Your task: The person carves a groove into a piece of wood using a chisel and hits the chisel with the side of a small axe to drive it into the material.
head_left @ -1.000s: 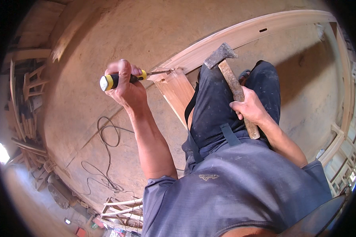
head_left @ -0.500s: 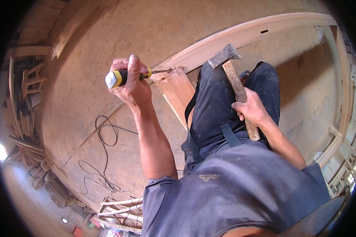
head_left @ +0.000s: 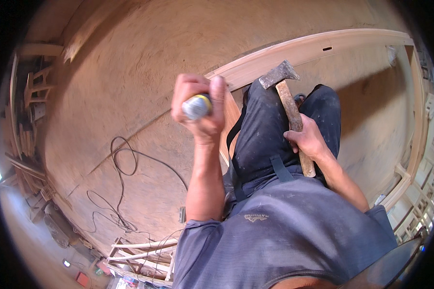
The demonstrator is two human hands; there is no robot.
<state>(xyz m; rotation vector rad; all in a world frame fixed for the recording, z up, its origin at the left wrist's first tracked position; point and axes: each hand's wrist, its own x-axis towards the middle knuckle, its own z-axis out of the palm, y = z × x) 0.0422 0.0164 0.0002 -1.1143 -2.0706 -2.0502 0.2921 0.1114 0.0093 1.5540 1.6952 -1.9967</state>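
We record: left hand [head_left: 208, 124] clenched, left thumb [head_left: 218, 91] extended, left forearm [head_left: 205, 178] reaching forward | right hand [head_left: 311, 138] curled, right forearm [head_left: 343, 179] slanting inward.

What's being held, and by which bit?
Left grip holds a tool by its yellow-ringed handle, far end hidden; right grip holds a hatchet about midway along its wooden handle.

The brown floor [head_left: 101, 106] is mottled; a long pale wooden board [head_left: 294, 52] lies across it, and a dark cable [head_left: 122, 185] rests in loose loops.
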